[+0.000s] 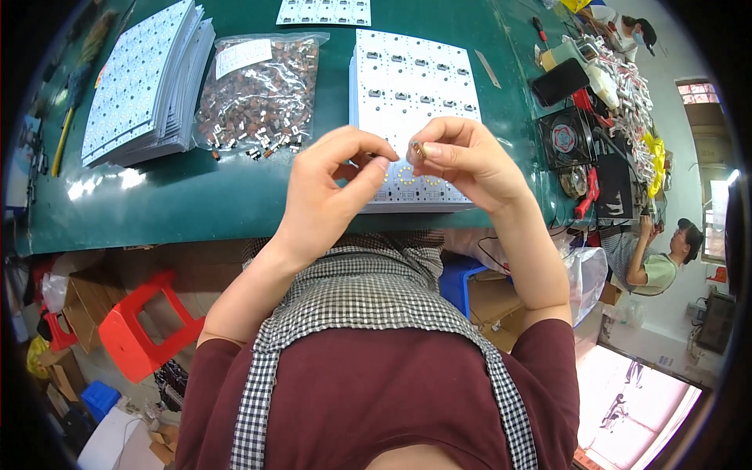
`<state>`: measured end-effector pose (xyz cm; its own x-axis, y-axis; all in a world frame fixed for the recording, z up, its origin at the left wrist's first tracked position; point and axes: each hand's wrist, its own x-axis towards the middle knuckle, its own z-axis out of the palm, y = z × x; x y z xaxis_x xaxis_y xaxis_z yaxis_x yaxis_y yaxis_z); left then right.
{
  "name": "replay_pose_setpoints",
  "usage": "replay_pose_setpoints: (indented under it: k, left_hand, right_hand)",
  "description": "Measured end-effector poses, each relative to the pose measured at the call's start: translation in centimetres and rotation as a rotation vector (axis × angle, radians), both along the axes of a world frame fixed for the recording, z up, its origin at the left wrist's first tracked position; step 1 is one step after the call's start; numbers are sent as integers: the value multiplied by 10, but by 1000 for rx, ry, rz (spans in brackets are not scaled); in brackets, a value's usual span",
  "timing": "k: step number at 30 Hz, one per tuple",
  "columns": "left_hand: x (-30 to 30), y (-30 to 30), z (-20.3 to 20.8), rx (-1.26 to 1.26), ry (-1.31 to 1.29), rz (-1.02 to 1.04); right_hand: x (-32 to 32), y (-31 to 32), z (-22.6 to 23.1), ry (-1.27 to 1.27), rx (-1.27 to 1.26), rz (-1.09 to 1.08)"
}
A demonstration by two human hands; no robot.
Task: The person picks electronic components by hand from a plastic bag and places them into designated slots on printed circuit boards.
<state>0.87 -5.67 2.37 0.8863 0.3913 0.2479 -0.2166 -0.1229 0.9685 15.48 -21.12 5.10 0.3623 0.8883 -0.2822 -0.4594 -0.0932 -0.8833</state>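
Observation:
Both hands hover over a stack of white circuit boards [427, 110] on the green table. The top board's far rows carry small dark components; its near part shows rings of yellow pads. My right hand [474, 160] pinches a small brownish component [419, 149] between thumb and fingertips. Just to its left, my left hand [333, 184] is closed, thumb against forefinger; whether anything sits in that pinch is hidden. Left of the stack lies a clear plastic bag [258, 94] full of small brown and silver components, several spilled at its near edge.
A taller stack of white boards [141, 86] leans at the left. Another populated board [323, 11] lies at the far edge. To the right are a phone [559, 82], a black fan [565, 138] and heaped white parts. Two people work beyond. A red stool [149, 325] stands below left.

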Motion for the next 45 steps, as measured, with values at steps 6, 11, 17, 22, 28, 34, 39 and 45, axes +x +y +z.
replay_pose_setpoints:
  k: [6, 11, 17, 22, 28, 34, 39, 45]
  left_hand:
    - [6, -5, 8, -178, 77, -155]
    - [10, -5, 7, -249, 94, -183]
    - [10, -4, 8, -264, 153, -169]
    - [11, -5, 4, -252, 133, -169]
    - [11, -2, 1, -186, 158, -171]
    - [11, 1, -2, -76, 161, -171]
    - [10, 3, -3, -18, 169, -188]
    - [10, 4, -5, 30, 185, -206]
  right_hand:
    - [-4, 0, -7, 125, 21, 21]
    - [-4, -1, -9, 151, 29, 28]
    - [-8, 0, -1, -25, 29, -16]
    - [-8, 1, 2, -104, 5, -19]
    - [-12, 1, 9, -371, -33, -45]
    - [-12, 1, 8, -427, -26, -14]
    - [-9, 1, 7, -435, -63, 21]
    - [-11, 0, 4, -442, -93, 21]
